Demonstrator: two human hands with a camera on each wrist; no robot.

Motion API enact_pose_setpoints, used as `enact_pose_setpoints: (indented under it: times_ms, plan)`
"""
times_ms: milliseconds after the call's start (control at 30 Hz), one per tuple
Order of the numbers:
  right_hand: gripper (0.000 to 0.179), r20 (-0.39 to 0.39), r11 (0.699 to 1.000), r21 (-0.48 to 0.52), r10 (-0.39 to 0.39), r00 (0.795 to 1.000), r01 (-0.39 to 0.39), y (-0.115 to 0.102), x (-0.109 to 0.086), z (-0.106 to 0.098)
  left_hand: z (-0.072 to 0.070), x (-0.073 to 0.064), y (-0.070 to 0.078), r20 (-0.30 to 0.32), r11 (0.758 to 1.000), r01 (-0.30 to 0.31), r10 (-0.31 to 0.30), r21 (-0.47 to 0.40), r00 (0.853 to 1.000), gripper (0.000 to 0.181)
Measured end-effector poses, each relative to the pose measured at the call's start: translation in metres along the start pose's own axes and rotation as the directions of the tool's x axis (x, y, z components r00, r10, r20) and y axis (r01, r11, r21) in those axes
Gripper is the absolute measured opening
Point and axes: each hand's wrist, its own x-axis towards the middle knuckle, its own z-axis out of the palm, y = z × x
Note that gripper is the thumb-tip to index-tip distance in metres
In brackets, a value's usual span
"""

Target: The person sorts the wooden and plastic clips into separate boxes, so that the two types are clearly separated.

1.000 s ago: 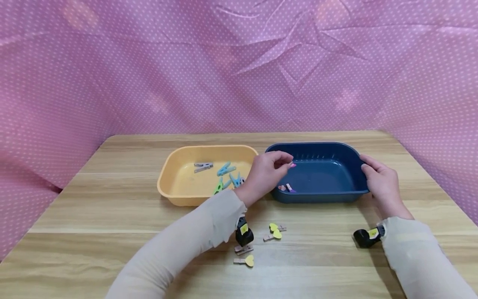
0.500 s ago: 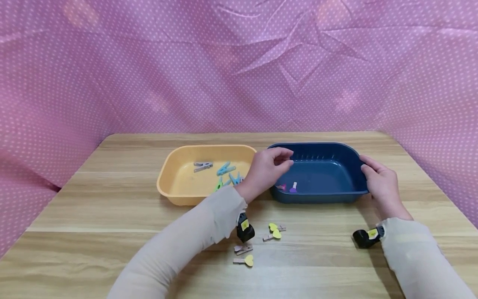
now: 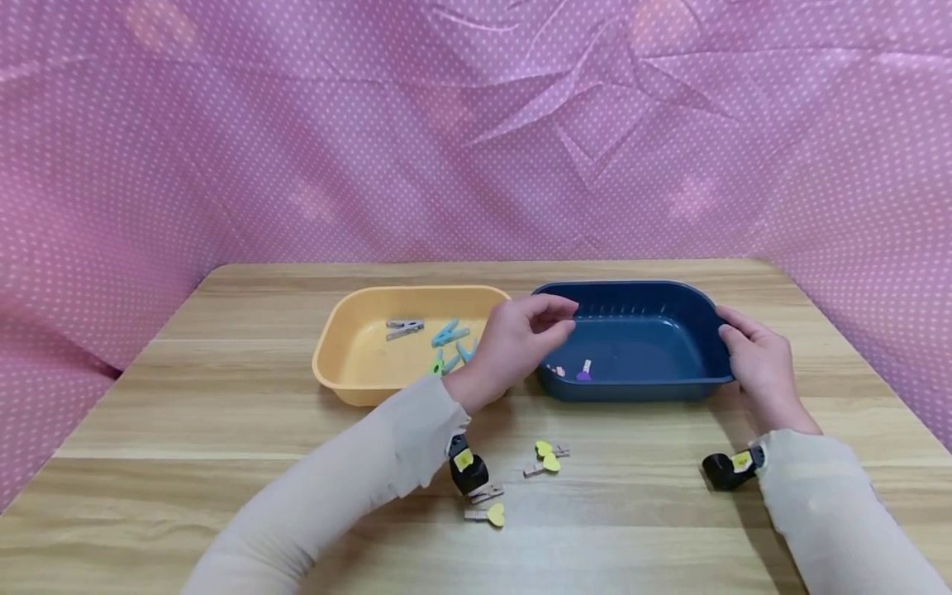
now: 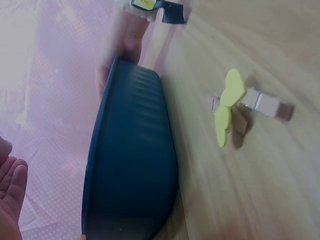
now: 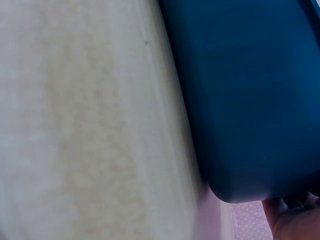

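Observation:
My left hand [image 3: 513, 347] hangs over the left end of the dark blue basin [image 3: 640, 393], its fingers relaxed with nothing between them. My right hand [image 3: 764, 372] grips the basin's right rim, thumb on the near side. Inside the basin lie a small clothespin with a purple end [image 3: 585, 371] and, partly hidden by the left hand, another small light-coloured clothespin [image 3: 557, 371]. On the table in front are several small wooden clothespins, including one with a yellow heart [image 3: 495, 516] and a crossed pair with yellow hearts [image 4: 233, 90].
Left of the blue basin stands a yellow basin [image 3: 335, 382], with a grey clothespin [image 3: 405, 328], a light blue clothespin [image 3: 449, 333] and others inside. The left forearm crosses its front right corner. Pink dotted cloth [image 3: 476, 132] hangs behind and beside the wooden table [image 3: 245, 413].
The left hand let go of a small pink clothespin, which dropped into the blue basin, then drew slightly left. The purple-ended clothespin shifted inside the basin. The right hand stayed on the rim.

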Motion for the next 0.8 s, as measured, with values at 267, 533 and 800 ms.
enact_pose_setpoints:
  times_ms: [267, 533, 800]
  plan:
    - [0.046, 0.010, 1.000, 0.020, 0.005, 1.000, -0.005, 0.000, -0.001, 0.000, -0.010, -0.013, 0.000, 0.040, 1.000, 0.002, -0.001, -0.023, 0.999, 0.023]
    - [0.045, 0.004, 0.999, 0.038, 0.010, 1.000, -0.011, 0.001, 0.000, -0.001, -0.016, -0.025, 0.006, 0.083, 0.999, 0.001, 0.003, -0.048, 0.997, 0.021]
    - [0.045, 0.013, 0.994, 0.111, 0.015, 1.000, -0.016, 0.002, 0.001, -0.001, -0.015, -0.034, 0.008, 0.099, 0.999, 0.007, -0.002, -0.051, 0.995, 0.019]
